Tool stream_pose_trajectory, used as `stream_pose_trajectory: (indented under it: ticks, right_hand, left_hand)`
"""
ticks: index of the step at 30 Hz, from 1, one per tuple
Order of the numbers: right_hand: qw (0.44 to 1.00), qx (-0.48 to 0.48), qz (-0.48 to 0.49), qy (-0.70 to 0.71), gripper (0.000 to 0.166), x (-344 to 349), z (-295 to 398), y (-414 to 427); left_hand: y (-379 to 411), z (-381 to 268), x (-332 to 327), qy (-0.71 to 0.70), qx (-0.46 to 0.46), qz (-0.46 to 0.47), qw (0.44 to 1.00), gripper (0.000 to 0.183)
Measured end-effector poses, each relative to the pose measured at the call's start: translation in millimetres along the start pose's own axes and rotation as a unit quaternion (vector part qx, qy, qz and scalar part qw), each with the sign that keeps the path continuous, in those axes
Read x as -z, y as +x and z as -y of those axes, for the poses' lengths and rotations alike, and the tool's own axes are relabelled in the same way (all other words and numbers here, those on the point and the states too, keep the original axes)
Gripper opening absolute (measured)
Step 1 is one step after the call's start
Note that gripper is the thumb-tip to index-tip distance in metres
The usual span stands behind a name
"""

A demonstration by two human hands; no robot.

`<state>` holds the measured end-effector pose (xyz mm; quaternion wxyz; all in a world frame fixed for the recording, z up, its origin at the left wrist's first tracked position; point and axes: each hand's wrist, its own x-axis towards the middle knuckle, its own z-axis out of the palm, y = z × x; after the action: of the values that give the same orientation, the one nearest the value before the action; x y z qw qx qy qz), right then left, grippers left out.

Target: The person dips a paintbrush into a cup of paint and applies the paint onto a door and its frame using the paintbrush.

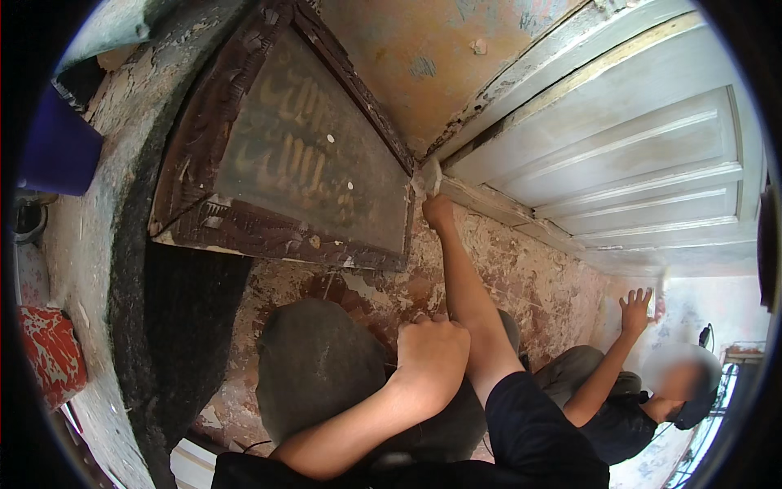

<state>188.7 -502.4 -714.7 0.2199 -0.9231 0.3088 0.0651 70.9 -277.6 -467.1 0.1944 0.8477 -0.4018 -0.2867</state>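
My right hand (438,211) is closed around a small pale object (432,177) and holds it at the lower corner of the door frame, where the peeling wall begins; its exact kind cannot be told. My left hand (434,360), back upward and fingers curled, lies close beside my right forearm above my knees, its palm hidden. Left of my right hand is a dark brown carved wooden frame (256,235) around a dusty panel (305,140) with faded lettering. A white panelled wooden door (635,153) stands on the right.
Another person (617,428) crouches at the lower right, one hand raised to the wall. A worn concrete ledge (91,244) runs along the left, bearing a purple container (61,143) and a red-and-white marbled object (52,354). The floor (519,263) is flaked and stained.
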Motion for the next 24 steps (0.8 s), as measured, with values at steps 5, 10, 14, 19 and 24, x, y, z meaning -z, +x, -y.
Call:
stream_pose_trajectory:
  ticks: [5, 10, 14, 19, 24]
  right_hand:
    - [0.91, 0.065, -0.37, 0.174, 0.029, 33.9, 70.4, -45.3]
    - [0.818, 0.177, -0.514, 0.186, 0.03, 124.7, 104.3, -37.4]
    - [0.854, 0.101, -0.482, 0.166, 0.028, 161.8, 117.9, -30.1]
    - [0.922, 0.018, -0.385, 0.048, 0.03, 74.0, 58.2, 0.7]
    - [0.98, 0.004, -0.196, 0.042, 0.027, -14.4, 16.9, -23.3]
  left_hand:
    - [-4.2, 5.4, 3.2, 0.009, 0.009, 0.007, 1.0, 0.017]
    - [-2.0, 2.4, 2.4, 0.001, 0.001, -0.001, 1.0, 0.016]
    - [-4.5, 7.3, 1.7, -0.003, 0.008, -0.002, 1.0, 0.016]
    - [0.2, 3.1, 7.1, -0.025, -0.001, 0.02, 0.999, 0.014]
    - [-2.3, 6.3, 5.1, -0.037, -0.009, 0.024, 0.999, 0.014]
